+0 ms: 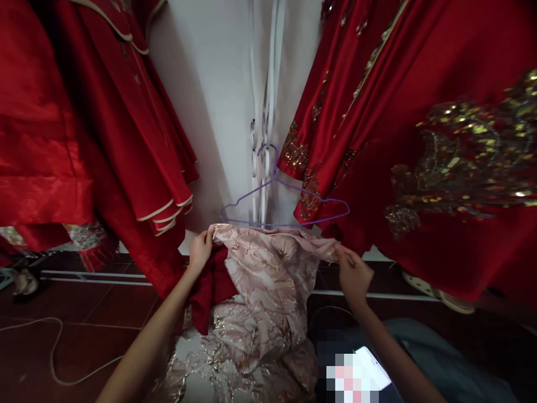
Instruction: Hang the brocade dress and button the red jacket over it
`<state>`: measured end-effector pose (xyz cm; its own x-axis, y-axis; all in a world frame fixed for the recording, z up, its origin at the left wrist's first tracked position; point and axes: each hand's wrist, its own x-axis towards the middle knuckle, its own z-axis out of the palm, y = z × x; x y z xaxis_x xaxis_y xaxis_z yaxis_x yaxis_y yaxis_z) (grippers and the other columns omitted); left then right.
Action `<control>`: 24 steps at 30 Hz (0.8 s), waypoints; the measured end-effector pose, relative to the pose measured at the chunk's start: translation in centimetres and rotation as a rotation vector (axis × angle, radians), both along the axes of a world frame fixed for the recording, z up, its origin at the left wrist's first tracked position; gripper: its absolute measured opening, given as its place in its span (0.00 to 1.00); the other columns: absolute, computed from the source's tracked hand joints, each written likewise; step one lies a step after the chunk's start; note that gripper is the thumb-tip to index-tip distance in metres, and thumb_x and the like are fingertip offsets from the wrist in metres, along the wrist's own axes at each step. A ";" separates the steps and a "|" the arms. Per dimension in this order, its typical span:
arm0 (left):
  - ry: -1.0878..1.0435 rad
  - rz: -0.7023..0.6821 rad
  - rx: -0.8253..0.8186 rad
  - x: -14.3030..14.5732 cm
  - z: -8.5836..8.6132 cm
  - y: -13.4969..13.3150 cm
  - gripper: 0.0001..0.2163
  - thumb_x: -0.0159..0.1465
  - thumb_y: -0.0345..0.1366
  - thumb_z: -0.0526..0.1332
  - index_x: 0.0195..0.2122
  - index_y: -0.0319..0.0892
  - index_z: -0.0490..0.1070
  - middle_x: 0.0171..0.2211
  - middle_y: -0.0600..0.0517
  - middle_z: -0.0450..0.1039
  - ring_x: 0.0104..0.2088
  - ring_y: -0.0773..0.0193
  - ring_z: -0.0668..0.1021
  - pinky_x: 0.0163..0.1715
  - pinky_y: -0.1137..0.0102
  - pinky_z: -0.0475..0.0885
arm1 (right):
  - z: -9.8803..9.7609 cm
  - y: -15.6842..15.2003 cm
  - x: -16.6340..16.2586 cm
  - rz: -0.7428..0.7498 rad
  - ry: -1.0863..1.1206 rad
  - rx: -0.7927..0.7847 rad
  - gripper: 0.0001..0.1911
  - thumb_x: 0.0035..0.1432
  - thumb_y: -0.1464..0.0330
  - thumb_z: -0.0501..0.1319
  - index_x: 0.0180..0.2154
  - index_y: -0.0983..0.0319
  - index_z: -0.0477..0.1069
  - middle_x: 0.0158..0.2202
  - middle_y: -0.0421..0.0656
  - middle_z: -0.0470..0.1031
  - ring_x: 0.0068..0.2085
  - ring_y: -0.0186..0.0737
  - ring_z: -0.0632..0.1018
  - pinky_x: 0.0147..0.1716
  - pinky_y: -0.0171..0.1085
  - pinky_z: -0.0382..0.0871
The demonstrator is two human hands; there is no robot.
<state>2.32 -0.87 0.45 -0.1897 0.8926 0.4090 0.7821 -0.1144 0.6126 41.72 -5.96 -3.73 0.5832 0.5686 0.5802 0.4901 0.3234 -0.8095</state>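
Nearest the camera, two bare forearms reach in from the bottom edge of the head view, the left forearm [145, 341] from lower left of centre and the right forearm [403, 352] from the lower right. Between them, in the lower middle of the frame, is a pale pink brocade garment [272, 274] with shiny raised patterning, its top edge stretched across and its lower part bunched in folds. The left hand [200, 252] pinches the top left corner between thumb and fingers; the right hand [353, 274] pinches the top right corner likewise, its fingers bent. Just above that edge, at the centre, is a purple wire hanger [312, 196], its hook in front of white scrolled metalwork [272, 73]; whether the hook catches on it I cannot tell. Dark red cloth [216, 280] shows beside the left hand, partly behind the pink fabric. Red garments [121, 129] with pale piping hang at upper left, and a red garment with gold sequins [474, 157] fills the right. At the bottom, right of centre, a lit phone [372, 366] is partly pixelated. Pale cable [53, 352] curls over dark tiles [100, 302] at lower left.
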 end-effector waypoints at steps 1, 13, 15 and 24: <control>0.004 -0.036 0.002 0.1 -0.3 -0.2 0.18 0.65 0.46 0.46 0.30 0.40 0.70 0.26 0.48 0.73 0.27 0.62 0.74 0.27 0.73 0.61 | -0.5 -0.7 0.1 0.060 -0.090 -0.031 0.18 0.53 0.56 0.60 0.39 0.62 0.76 0.34 0.46 0.79 0.34 0.45 0.80 0.35 0.40 0.73; 0.368 -0.791 0.303 9.4 6.1 0.1 0.09 0.62 0.35 0.53 0.38 0.43 0.71 0.52 0.49 0.67 0.53 0.60 0.67 0.55 0.62 0.58 | 5.5 -2.6 -0.9 0.047 -0.680 0.094 0.07 0.58 0.65 0.58 0.38 0.58 0.73 0.36 0.42 0.78 0.37 0.40 0.77 0.40 0.38 0.70; 0.417 -0.877 0.257 11.1 5.4 0.7 0.09 0.60 0.35 0.55 0.38 0.43 0.72 0.55 0.48 0.65 0.55 0.59 0.65 0.57 0.60 0.55 | 6.7 -1.7 -0.4 -0.023 -0.592 0.110 0.08 0.59 0.63 0.57 0.37 0.59 0.72 0.36 0.45 0.77 0.38 0.41 0.76 0.41 0.40 0.69; 0.446 -0.903 0.209 11.5 3.9 -1.5 0.09 0.60 0.37 0.56 0.38 0.43 0.74 0.56 0.48 0.62 0.55 0.57 0.64 0.59 0.57 0.52 | 7.7 1.0 4.0 -0.170 -0.295 0.009 0.15 0.57 0.56 0.55 0.37 0.61 0.70 0.32 0.44 0.74 0.31 0.40 0.73 0.32 0.38 0.66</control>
<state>13.81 -2.33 4.37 0.7239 0.5301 0.4416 0.5030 -0.8436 0.1880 45.67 -4.99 3.95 0.4759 0.4717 0.7423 0.7501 0.2230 -0.6226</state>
